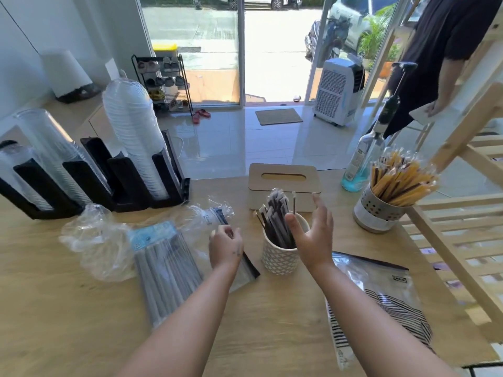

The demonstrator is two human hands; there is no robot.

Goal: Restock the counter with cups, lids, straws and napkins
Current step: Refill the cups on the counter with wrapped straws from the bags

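Right hand (313,235) is open, fingers spread, palm turned left, holding nothing; its thumb is just in front of the dark wrapped straws (275,221), fingers up beside them. Those straws stand upright in a white patterned cup (281,259) at the middle of the wooden counter (81,322). Left hand (226,246) is curled, fingertips at the top edge of a clear zip bag (246,270) left of the cup; cannot tell if it really pinches the bag. Left of that lies a sealed pack of grey straws (166,265), flat, partly on crumpled clear plastic (95,235). The tissue box (284,186), slot on top, sits right behind the cup. Far left, a black rack (128,186) holds a tall tilted stack of clear lids (133,137) and stacks of clear cups (54,151). At right, a perforated holder (377,213) is full of yellow wrapped straws (400,178), with a bottle of blue liquid (362,161) just behind it. A second zip bag (381,295) with dark stripes lies flat under the right forearm. A wooden shelf (462,240) stands at the right edge. Another person in black (449,36) stands behind it.
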